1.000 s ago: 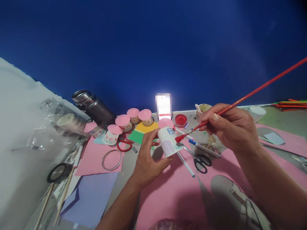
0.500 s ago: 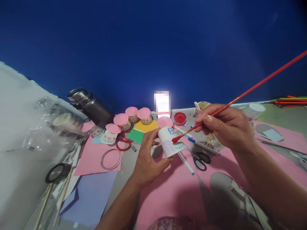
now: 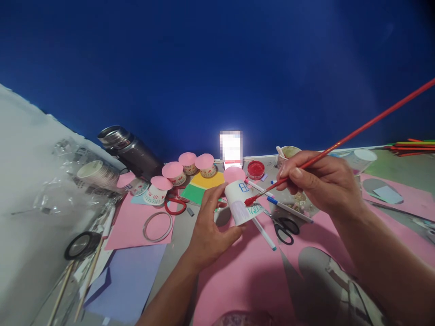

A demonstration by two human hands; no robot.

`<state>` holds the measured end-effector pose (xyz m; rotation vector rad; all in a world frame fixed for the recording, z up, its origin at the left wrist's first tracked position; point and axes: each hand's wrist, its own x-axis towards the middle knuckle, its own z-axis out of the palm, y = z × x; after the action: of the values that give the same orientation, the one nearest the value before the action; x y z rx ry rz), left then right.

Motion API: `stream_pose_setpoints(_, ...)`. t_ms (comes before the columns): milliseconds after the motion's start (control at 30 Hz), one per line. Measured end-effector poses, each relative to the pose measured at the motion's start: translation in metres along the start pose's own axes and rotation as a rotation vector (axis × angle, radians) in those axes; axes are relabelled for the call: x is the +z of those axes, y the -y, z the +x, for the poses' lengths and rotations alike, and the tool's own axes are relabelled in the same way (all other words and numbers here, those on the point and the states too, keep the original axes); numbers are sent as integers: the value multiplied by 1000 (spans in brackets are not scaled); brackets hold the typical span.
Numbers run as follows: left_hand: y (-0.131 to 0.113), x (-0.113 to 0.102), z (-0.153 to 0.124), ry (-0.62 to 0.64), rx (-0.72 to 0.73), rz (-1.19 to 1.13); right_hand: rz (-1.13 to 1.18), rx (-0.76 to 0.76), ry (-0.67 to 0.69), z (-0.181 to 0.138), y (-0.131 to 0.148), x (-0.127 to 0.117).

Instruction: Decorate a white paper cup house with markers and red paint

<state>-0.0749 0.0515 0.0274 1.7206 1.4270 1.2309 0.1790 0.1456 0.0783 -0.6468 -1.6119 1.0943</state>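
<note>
My left hand (image 3: 208, 228) grips a white paper cup (image 3: 240, 201) held on its side above the pink paper sheet (image 3: 244, 276). The cup has a pink disc on its far end, a small blue window drawn on it, a lilac patch and green marks. My right hand (image 3: 322, 181) pinches a long red paintbrush (image 3: 343, 141). Its red, paint-loaded tip rests against the cup's side, just below the blue window. An open pot of red paint (image 3: 255, 169) stands behind the cup.
Several decorated cups with pink tops (image 3: 173, 174) stand at the back beside a steel flask (image 3: 131, 151). Red scissors (image 3: 176, 204), black scissors (image 3: 283, 226), marker pens (image 3: 265, 228), tape rolls (image 3: 82, 244), a cup stack in plastic (image 3: 97, 174) and coloured paper lie around.
The brush tip has moved slightly left along the cup's side, from the green marks toward the blue window. My left hand keeps the cup in almost the same place.
</note>
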Motion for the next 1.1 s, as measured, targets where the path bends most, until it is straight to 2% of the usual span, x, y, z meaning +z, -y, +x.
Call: stream_pose_setpoints(1100,1,3,2,-24,26,10,-37,-7,2,3,6,0)
